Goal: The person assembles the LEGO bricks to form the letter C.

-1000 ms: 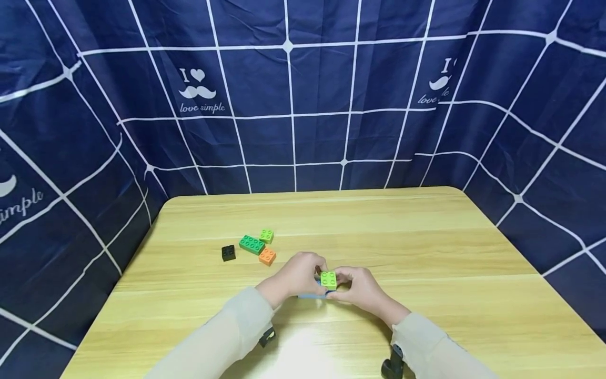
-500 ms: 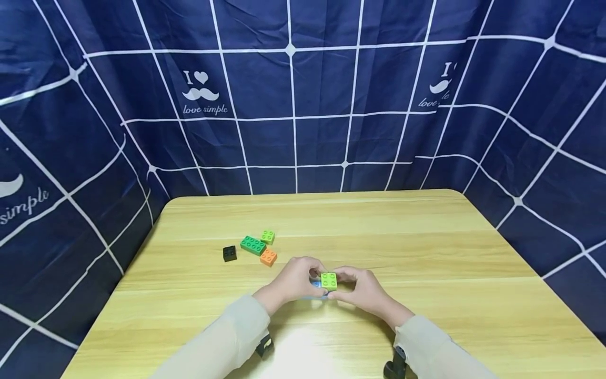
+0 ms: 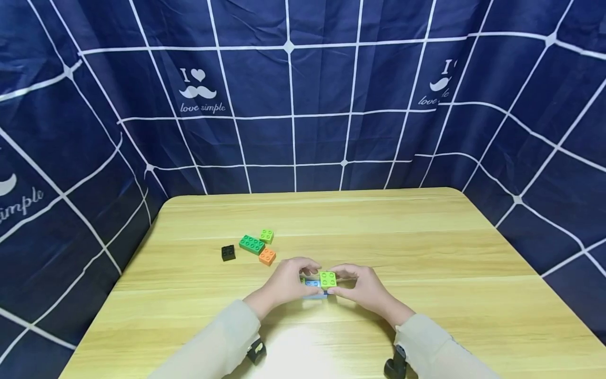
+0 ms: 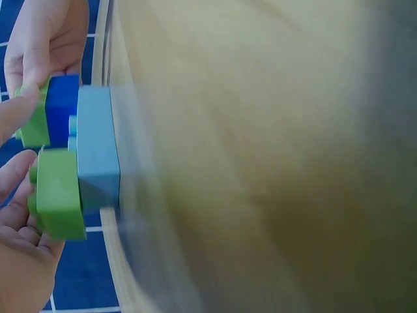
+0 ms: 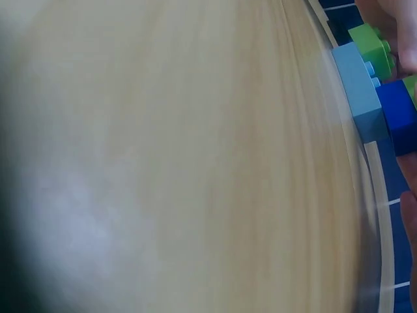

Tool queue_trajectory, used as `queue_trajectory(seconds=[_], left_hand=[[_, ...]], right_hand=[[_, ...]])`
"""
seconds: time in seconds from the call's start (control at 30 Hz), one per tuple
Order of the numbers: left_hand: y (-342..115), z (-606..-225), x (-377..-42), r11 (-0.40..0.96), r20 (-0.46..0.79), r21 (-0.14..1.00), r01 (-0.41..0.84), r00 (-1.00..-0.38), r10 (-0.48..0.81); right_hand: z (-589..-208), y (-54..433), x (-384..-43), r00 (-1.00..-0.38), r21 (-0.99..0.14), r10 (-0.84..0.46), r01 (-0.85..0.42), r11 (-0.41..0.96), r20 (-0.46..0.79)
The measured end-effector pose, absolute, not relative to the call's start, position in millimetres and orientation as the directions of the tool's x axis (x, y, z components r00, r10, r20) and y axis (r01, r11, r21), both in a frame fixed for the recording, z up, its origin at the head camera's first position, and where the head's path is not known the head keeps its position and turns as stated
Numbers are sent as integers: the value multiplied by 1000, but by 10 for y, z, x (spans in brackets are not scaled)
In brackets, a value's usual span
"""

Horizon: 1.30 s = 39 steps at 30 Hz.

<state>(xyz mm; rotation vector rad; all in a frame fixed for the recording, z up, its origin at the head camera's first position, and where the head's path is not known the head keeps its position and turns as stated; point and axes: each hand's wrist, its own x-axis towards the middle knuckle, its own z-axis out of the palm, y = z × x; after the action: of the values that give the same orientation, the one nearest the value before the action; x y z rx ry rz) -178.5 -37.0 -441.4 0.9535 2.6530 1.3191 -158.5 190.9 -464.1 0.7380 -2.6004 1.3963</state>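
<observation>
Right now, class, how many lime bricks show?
3: a loose lime brick near the green brick; an upper lime brick atop the dark blue brick; a lower lime brick atop the light blue brick. More may be hidden.

A dark blue cloth (image 3: 322, 138) with white grid lines and moustache prints hangs behind and beside a wood-grained table (image 3: 379, 226).

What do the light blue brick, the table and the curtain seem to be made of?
Light blue brick: probably hard plastic, smooth, with round studs that look moulded.

Table: wood or wood-look laminate, I can't tell which; pale grain shows, and the bright glare suggests a glossy coat.

Curtain: likely thin cloth, perhaps synthetic, since it creases and hangs loosely.
</observation>
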Motion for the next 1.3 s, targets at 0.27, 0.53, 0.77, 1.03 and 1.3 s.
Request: queue_trajectory(seconds=[0.27, 0.53, 0.77, 1.03, 1.3], left_hand=[[-782, -4389, -1907, 484, 282, 718, 500, -845, 455], [-1155, -4393, -2079, 569, 284, 687, 452, -888, 362], [-1244, -4438, -2170, 635, 205, 671, 382, -919, 336], [-1239, -4448, -2171, 696, 145, 651, 304, -949, 279], [-1244, -4476, -2145, 709, 124, 635, 308, -946, 299]], right_hand=[[-4597, 1897, -1564, -901, -767, -343, -412, 491, 265], [-4602, 1889, -1566, -902, -770, -343, -409, 490, 261], [-4623, 1889, -1558, -904, -772, -340, -406, 490, 259], [-4624, 1887, -1556, -905, -770, -339, -405, 494, 259], [-4631, 1901, -1569, -904, -765, -338, -408, 498, 262]])
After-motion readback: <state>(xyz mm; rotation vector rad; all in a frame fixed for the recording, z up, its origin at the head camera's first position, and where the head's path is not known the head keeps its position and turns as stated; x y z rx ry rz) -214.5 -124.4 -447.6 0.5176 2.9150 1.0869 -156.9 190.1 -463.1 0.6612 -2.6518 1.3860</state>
